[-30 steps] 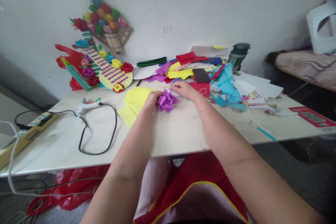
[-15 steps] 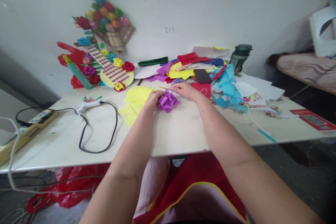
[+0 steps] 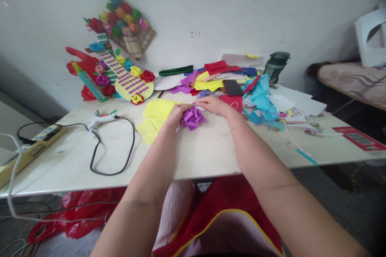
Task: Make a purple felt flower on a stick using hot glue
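Note:
A purple paper flower (image 3: 193, 117) rests on the pale table (image 3: 205, 148) in front of me. My left hand (image 3: 175, 114) is curled on its left side, fingers closed on the paper. My right hand (image 3: 212, 104) is just behind and right of the flower, fingers pinched on a thin stick (image 3: 197, 105) that reaches toward my left fingers. Yellow paper sheets (image 3: 154, 114) lie under and left of my left hand.
A heap of coloured paper (image 3: 223, 75) with a dark phone (image 3: 233, 87) and a green bottle (image 3: 275, 65) fills the back. A paper guitar with flowers (image 3: 120, 76) leans at the wall. A glue gun (image 3: 101, 119), its black cord and a power strip (image 3: 33, 148) lie left.
My right hand has drawn slightly left toward the flower, bringing the thin stick to my left fingers. The flower and left hand have barely moved.

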Demonstrator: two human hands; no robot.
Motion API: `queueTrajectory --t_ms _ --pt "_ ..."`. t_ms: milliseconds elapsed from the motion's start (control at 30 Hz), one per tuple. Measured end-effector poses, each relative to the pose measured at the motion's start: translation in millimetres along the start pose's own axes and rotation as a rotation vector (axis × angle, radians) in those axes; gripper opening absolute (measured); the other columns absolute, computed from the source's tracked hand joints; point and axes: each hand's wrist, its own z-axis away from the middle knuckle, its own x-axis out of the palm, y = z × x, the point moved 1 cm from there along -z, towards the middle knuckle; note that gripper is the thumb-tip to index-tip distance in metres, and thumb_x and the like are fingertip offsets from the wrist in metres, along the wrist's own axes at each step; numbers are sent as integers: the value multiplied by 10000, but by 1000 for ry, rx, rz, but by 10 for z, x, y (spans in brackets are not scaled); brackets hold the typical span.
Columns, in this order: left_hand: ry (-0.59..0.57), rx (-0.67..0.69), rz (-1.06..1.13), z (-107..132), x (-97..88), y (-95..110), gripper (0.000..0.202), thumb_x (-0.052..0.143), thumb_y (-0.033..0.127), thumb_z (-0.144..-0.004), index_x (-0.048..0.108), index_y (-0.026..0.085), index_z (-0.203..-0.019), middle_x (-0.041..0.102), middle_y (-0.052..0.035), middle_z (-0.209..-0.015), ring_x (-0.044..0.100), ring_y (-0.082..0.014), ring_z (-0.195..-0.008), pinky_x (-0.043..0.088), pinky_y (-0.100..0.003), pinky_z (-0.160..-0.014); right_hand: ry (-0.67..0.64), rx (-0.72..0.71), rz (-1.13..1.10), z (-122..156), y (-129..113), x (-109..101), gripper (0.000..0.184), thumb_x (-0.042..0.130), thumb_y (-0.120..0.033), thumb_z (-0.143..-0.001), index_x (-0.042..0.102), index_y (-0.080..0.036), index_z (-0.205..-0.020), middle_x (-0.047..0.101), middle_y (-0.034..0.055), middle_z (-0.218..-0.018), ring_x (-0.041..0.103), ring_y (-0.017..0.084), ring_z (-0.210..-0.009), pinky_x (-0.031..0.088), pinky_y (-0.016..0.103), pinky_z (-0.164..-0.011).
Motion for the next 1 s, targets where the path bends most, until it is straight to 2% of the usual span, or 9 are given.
queueTrajectory --t_ms 200,467,667,867,1000 --pt "-26 -4 24 2 -3 -10 97 689 218 -616 692 123 -637 644 -37 -594 542 -134 -522 404 -262 -519 -37 -26 -41 7 -2 0 346 561 -341 -797 754 -161 -1019 686 23 -797 486 109 -622 416 253 -611" --pt "-21 -198 171 22 28 0 94 677 201 -625 654 118 -661 642 -55 -608 577 -150 -516 459 -286 -541 -58 -52 -41 -31 69 23 338 564 -305 -813 746 -179 -1067 730 61 -990 537 115 -681 454 256 -660" --pt "-14 -189 227 3 7 -21 71 657 187 -623 646 120 -642 639 -63 -598 569 -151 -522 464 -287 -549 -76 -52 -11 -29 57 36 341 557 -285 -827 734 -180 -1100 736 77 -1036 569 126 -698 479 276 -682" --pt "31 -196 274 13 12 -15 64 619 185 -646 630 127 -621 622 -56 -571 551 -147 -506 444 -291 -527 -46 -137 -11 -59 60 59 297 574 -235 -795 763 -203 -1022 739 70 -1062 642 181 -918 501 311 -805" --pt "52 -185 237 21 11 -16 71 641 181 -626 612 134 -583 593 -43 -527 525 -135 -480 420 -277 -500 -44 -144 14 -78 90 71 306 567 -233 -796 763 -212 -1030 746 61 -1022 630 162 -804 495 291 -735"
